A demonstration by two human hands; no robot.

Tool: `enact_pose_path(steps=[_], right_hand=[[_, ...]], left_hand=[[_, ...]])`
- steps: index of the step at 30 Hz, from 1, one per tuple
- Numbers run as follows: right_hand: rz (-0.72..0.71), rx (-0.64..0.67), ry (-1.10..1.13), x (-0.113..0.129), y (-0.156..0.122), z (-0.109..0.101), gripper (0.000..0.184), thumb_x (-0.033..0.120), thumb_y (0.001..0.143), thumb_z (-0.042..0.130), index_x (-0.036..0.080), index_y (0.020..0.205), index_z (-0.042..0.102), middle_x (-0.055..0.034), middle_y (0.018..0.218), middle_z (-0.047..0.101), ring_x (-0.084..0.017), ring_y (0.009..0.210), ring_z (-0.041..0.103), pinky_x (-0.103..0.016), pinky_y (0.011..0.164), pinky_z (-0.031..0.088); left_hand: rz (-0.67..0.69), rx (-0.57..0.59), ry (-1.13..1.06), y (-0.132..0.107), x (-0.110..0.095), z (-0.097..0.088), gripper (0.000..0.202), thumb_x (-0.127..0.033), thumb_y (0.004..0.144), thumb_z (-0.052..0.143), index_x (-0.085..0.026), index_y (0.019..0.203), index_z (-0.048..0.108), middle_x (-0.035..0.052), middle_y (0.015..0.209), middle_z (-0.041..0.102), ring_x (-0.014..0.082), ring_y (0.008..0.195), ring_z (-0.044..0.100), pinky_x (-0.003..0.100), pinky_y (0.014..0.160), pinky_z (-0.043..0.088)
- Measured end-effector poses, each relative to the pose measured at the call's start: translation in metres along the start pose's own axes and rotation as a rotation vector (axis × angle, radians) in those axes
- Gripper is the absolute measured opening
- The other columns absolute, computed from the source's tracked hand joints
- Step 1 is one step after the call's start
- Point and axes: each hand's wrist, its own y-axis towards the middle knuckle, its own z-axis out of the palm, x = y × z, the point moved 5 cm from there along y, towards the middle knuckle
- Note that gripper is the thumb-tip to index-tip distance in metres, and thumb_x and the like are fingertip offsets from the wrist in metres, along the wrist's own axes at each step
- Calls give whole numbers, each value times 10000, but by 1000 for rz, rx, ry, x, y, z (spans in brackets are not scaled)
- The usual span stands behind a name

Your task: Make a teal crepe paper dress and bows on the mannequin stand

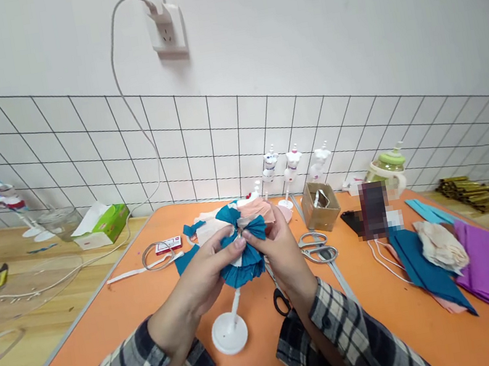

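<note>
A small white dress form (230, 333) on a round base leans back, dressed in a gathered skirt of blue and pale pink crepe paper (244, 273). My left hand (217, 256) pinches the blue crepe paper near the middle, thumb pressed on top. From the other side my right hand (274, 241) grips the same paper, its thumb close to the left thumb. Most fingers of both hands are hidden behind the ruffles. Just right of my right hand lie silver scissors (319, 249). Black-handled scissors (281, 303) lie partly under my right wrist.
Behind stand several white dress forms (293, 165) and a cardboard box (320, 206). Folded blue paper (427, 265) and purple paper (482, 268) lie at right, near a green-lidded bottle (387, 168). At left are a red-white box (168, 245) and a tissue pack (101, 225).
</note>
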Motion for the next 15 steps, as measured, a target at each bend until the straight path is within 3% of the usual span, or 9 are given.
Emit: enact_pose_path(steps=[4,7,10,12,15], right_hand=[[-40,23,2,6,-2,3,594,304,684,819,259,1217,561,-53,1116,666,-226,1016,645,-423,953,519],[-11,60,46,16,-1,1,740,294,662,835,274,1322,499,-47,1133,680,-241,1084,641,-448,1013,485],[116,235,108,21,-1,1,987,275,633,858,333,1466,332,-35,1127,694,-244,1052,666,-472,973,508],[157,354,100,24,-2,-1,1042,285,644,856,363,1500,266,-56,1237,647,-256,1120,638,-493,977,499],[-34,321,-95,38,2,-12,979,306,693,827,409,1495,275,-63,1467,452,-271,1322,475,-513,1055,422]], left_hand=[[38,-55,-5,1,1,-2,499,-284,660,879,-185,1098,662,52,948,733,186,796,690,278,714,550],[72,-87,77,2,-2,-5,513,-338,650,877,-169,1088,672,42,852,730,163,672,668,258,612,526],[94,-95,229,2,-6,-8,487,-390,669,852,-171,1069,682,35,805,724,164,620,651,263,566,505],[131,-123,293,3,-10,-12,465,-410,690,828,-175,1063,683,37,824,725,174,654,659,273,588,511],[182,-172,374,3,-20,-17,454,-446,730,777,-176,1081,677,49,864,731,202,739,678,296,644,526]])
